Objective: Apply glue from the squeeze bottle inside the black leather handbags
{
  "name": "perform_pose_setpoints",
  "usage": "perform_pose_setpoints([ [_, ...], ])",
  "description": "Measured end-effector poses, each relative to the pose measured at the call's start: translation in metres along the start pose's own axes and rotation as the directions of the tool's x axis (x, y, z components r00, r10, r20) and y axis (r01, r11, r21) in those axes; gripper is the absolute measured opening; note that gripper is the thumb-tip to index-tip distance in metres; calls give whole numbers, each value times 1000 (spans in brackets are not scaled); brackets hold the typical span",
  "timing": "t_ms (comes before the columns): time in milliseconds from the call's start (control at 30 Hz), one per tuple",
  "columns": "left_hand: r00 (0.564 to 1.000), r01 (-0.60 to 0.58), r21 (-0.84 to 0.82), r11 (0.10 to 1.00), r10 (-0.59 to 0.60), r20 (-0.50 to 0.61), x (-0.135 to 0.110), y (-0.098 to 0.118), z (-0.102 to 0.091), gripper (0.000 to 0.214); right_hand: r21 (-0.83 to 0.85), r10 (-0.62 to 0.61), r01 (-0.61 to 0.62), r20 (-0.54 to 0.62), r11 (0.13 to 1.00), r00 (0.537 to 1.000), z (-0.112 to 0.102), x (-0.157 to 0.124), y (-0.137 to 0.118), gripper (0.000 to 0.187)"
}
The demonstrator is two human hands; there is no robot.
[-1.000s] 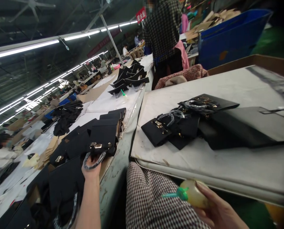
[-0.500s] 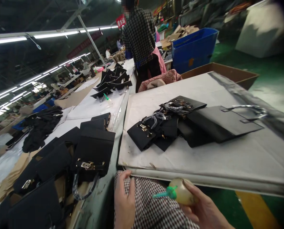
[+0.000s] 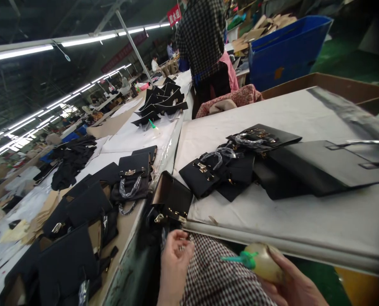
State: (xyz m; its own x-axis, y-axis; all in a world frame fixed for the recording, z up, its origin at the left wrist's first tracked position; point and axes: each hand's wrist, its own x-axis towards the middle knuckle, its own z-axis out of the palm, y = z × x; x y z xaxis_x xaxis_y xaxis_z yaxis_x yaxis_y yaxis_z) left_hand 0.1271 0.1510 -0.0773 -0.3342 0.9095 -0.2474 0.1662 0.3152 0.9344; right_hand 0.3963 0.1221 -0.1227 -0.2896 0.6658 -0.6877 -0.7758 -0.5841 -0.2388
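A small black handbag point(image 3: 173, 193) with gold hardware tilts over the gap between the two tables. At its lower edge is my left hand point(image 3: 176, 257), its fingers curled closed on the bag's handle end; the exact grip is partly hidden. In my right hand point(image 3: 293, 278) lies a pale, yellowish squeeze bottle point(image 3: 266, 261) with a green nozzle point(image 3: 237, 258) pointing left, held above my checkered lap point(image 3: 215, 263).
Several black bags lie on the left table point(image 3: 135, 231), more on the white right table point(image 3: 221, 221). Farther off are black bag pieces point(image 3: 164, 100) and a second green-tipped bottle point(image 3: 153, 125). A person in plaid point(image 3: 202, 38) stands beyond, near a blue bin point(image 3: 285, 55).
A black handbag has come from the front of the left table to the gap by the right table's corner. My left hand has closed at it. The bottle stays in my right hand.
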Motion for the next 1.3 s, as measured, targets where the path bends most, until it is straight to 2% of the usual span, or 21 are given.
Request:
perform_pose_setpoints([
  [33,978,-155,191,969,178,-110,0,-3,-11,40,-1,4,-4,6,1000,1000,3,0,1,39],
  [67,919,-271,369,889,353,-176,3,-5,-21,39,-2,17,-17,13,1000,1000,5,-1,1,39],
  [133,780,-392,608,690,599,-177,15,-9,-37,42,6,53,-53,29,999,998,9,0,3,38],
  [167,736,-411,671,617,659,-155,21,-12,-42,45,14,64,-65,35,998,997,9,0,4,38],
  [200,714,-408,706,578,685,-148,28,-15,-44,49,23,72,-73,40,997,997,9,1,5,37],
  [233,712,-391,720,573,684,-158,33,-18,-44,56,34,75,-76,45,996,996,9,2,6,37],
  [300,759,-334,681,652,615,-216,41,-23,-41,72,45,73,-76,58,996,996,7,3,7,38],
  [400,889,-184,522,833,367,-274,49,-31,-32,89,18,54,-56,73,998,996,3,3,9,39],
  [467,945,-78,470,879,216,-246,57,-32,-29,82,-4,36,-36,66,999,997,2,2,10,38],
  [533,968,-26,483,875,142,-206,66,-31,-29,65,-7,34,-33,52,999,998,2,1,10,38],
  [600,980,-26,501,865,122,-159,73,-25,-31,52,1,37,-37,42,999,998,2,1,10,39],
  [633,982,-45,499,866,130,-137,74,-22,-32,53,7,37,-37,36,999,999,2,1,9,39],
  [700,983,-93,473,876,157,-97,65,-16,-31,67,21,31,-32,19,999,999,2,1,9,40],
  [767,977,-133,457,880,195,-91,45,-15,-23,81,39,32,-32,0,999,999,1,3,8,40],
  [833,954,-175,523,834,274,-119,20,-23,-8,90,62,48,-47,-2,997,999,-1,5,7,40],
  [900,910,-272,647,713,410,-69,3,-37,12,115,88,46,-47,8,995,999,-2,6,5,41],
  [933,897,-304,667,680,440,-41,-1,-46,23,119,100,29,-30,9,994,1000,-2,6,4,42],
  [1000,887,-352,641,682,462,-5,3,-62,43,106,116,-20,19,6,993,1000,-3,3,0,43],
  [1067,893,-393,594,702,447,63,16,-75,58,88,107,-50,48,10,993,999,-3,-1,-3,43],
  [1200,902,-430,555,712,366,229,30,-90,76,90,95,-16,11,51,995,999,-5,-10,-10,42],
  [1300,955,-295,469,832,268,125,19,-91,82,86,98,-33,29,46,995,998,-7,-11,-10,42],
])
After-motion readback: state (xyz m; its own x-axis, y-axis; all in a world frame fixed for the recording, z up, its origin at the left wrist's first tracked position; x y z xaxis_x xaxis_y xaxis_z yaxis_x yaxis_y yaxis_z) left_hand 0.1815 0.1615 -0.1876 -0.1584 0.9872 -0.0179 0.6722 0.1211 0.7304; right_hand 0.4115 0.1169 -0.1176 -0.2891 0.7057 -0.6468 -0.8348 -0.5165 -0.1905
